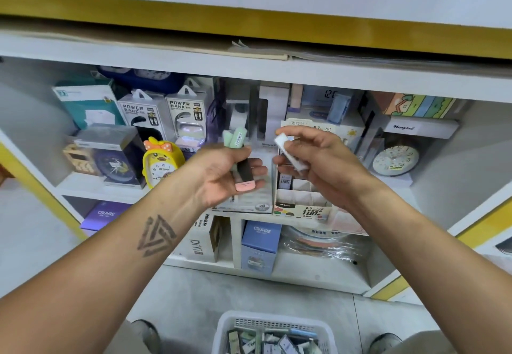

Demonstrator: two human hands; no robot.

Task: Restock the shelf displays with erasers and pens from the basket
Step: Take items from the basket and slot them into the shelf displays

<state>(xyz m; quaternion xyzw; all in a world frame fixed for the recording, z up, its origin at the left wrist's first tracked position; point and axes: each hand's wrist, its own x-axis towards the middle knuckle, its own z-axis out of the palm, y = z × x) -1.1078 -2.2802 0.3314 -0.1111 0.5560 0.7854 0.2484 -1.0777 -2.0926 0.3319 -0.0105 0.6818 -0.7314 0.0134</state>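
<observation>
The left hand (221, 176) clutches a bundle of capped erasers (238, 157); the right hand (307, 157) pinches 1 white eraser (289, 153) above the display box (302, 209) at the shelf's front edge. Light, stiff; hold its sides.

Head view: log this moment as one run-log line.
left hand: grips green and pink erasers | right hand: pinches white eraser | display box: below right hand | basket: stocked, on floor
</observation>
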